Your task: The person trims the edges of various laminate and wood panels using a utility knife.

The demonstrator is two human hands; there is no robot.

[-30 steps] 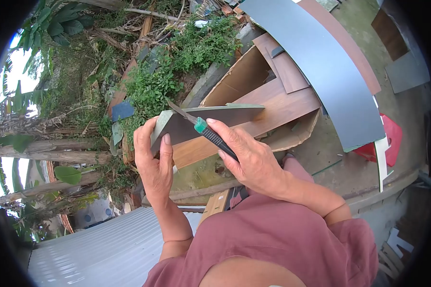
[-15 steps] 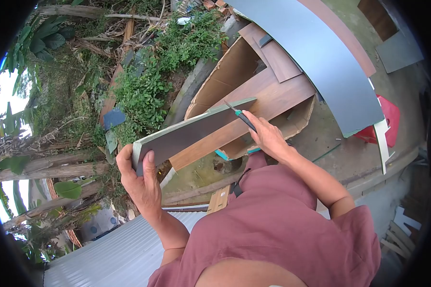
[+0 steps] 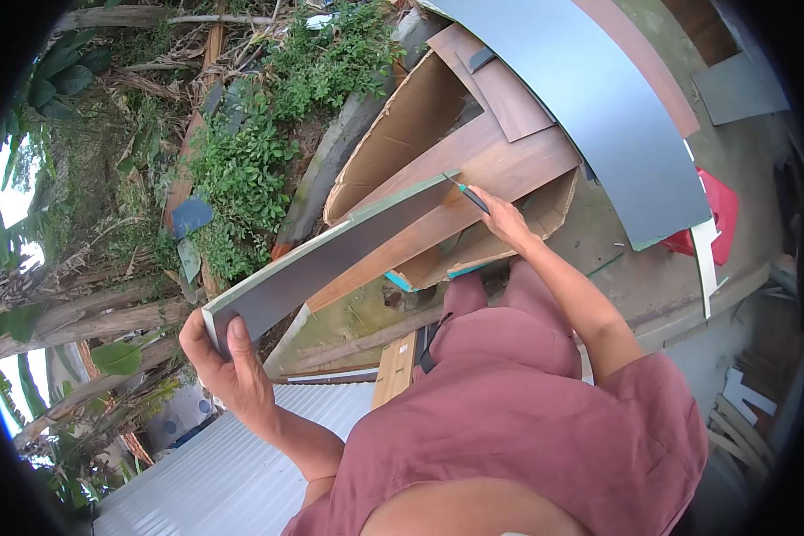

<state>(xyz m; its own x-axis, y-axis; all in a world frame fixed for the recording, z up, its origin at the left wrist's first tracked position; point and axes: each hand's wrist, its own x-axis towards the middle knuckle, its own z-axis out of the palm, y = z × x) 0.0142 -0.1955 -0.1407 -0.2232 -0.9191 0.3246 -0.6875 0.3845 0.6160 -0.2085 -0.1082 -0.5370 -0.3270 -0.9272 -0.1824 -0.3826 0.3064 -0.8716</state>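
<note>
My left hand (image 3: 232, 364) grips the near end of a long, narrow dark board (image 3: 330, 255) with pale green edges, thumb on its dark face and fingers behind. The board is tilted, its far end over a wood-grain plank (image 3: 509, 170). In my right hand (image 3: 506, 220) is a slim knife (image 3: 473, 197) with a black and green handle. Its thin blade reaches the board's upper edge near the far end. The plank lies across an open cardboard box (image 3: 393, 134) in front of my legs.
Shorter wood-grain pieces (image 3: 509, 98) lie on the plank's far end. A large grey-blue panel (image 3: 581, 98) extends at the upper right, near a red container (image 3: 722, 210). Plants (image 3: 241, 179) grow along a concrete curb (image 3: 330, 152) to the left. Corrugated sheeting (image 3: 232, 464) lies below my left arm.
My left hand has moved left and down in view with the board's near end. The knife tip has shifted from partway along the upper edge to nearer the board's far end.
</note>
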